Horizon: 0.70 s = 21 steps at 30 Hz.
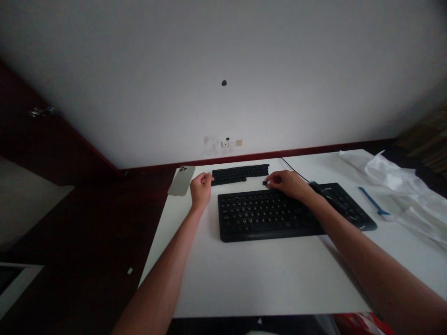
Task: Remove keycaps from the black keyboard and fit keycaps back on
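A black keyboard (pixel 265 211) lies on the white table, and many of its key positions look bare of caps. Behind it, loose black keycaps (pixel 237 174) are laid out in tight rows. My right hand (pixel 288 183) is closed above the keyboard's back edge, a small black keycap (pixel 265 183) at its fingertips, just off the front right of the rows. At the rows' left end is my left hand (pixel 201 187), fingers curled together against the edge; whether anything is pinched in them is hidden. My right forearm crosses over the keyboard's right part.
A phone (pixel 182 180) lies left of my left hand at the table's edge. On the right are a blue pry tool (pixel 373 201) and crumpled white plastic sheeting (pixel 394 181). A cable (pixel 295 170) runs back from the keyboard. The wall sockets (pixel 232 144) are behind the table (pixel 258 284).
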Available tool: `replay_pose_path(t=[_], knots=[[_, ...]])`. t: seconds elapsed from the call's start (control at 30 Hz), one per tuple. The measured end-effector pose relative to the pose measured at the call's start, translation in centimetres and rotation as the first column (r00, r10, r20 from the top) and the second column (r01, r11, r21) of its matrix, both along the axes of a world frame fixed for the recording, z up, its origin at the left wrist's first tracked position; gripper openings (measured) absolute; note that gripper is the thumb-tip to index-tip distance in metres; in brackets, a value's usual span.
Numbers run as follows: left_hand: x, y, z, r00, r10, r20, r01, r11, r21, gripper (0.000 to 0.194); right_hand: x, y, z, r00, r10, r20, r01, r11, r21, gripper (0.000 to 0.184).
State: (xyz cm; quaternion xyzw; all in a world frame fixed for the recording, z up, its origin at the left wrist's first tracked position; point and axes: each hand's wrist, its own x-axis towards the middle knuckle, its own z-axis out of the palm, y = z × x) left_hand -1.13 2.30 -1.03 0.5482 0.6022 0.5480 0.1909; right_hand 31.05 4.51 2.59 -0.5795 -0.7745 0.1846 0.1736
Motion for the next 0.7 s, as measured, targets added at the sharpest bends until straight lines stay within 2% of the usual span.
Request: replay_pose_path(t=[0.2, 0.33, 0.7], knots=[[0.0, 0.0, -0.1, 1.000, -0.002, -0.002, 0.002, 1.000, 0.002, 0.032, -0.1, 0.0, 0.0, 0.998, -0.063, 0.032, 0.062, 0.998, 0.012, 0.021], [0.0, 0.0, 0.0, 1.000, -0.008, -0.001, 0.008, 1.000, 0.009, 0.032, -0.4, 0.0, 0.0, 0.997, -0.055, 0.060, 0.054, 0.998, 0.016, 0.017], [0.0, 0.0, 0.1, 1.000, 0.002, 0.009, -0.002, 1.000, -0.003, 0.032, -4.5, 2.3, -0.7, 0.993, -0.011, 0.114, 0.006, 0.999, 0.041, 0.014]])
